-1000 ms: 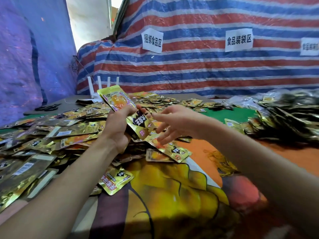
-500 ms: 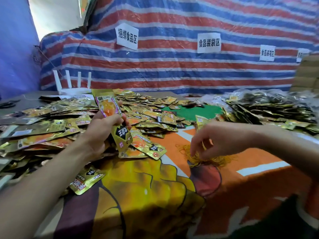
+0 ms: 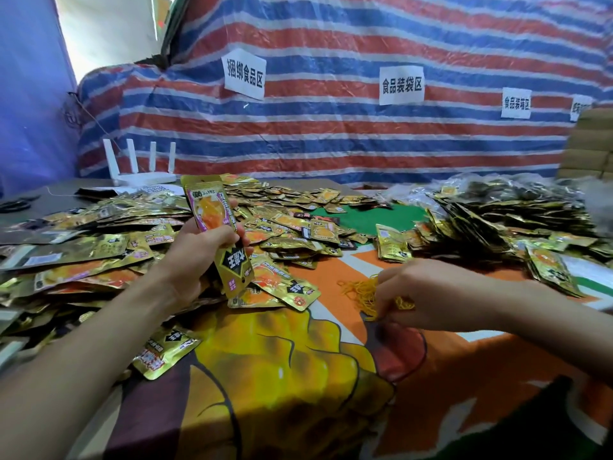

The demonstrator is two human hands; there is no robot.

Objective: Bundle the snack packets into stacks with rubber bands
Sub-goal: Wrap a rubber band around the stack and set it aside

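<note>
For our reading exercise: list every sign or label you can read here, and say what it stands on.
"捆绑食品区": left paper sign on the striped tarp.
"食品装袋区": middle paper sign.
Too blurred: third sign, fourth sign, held packets.

I've one head view: forward-down across the bench (image 3: 497,376), close over left hand (image 3: 199,250) and right hand (image 3: 428,293), facing striped tarp (image 3: 331,144).

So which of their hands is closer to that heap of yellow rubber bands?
The right. The right hand is on the rubber bands, fingers pinching into them; the left hand is off to their left, gripping a stack of snack packets.
</note>
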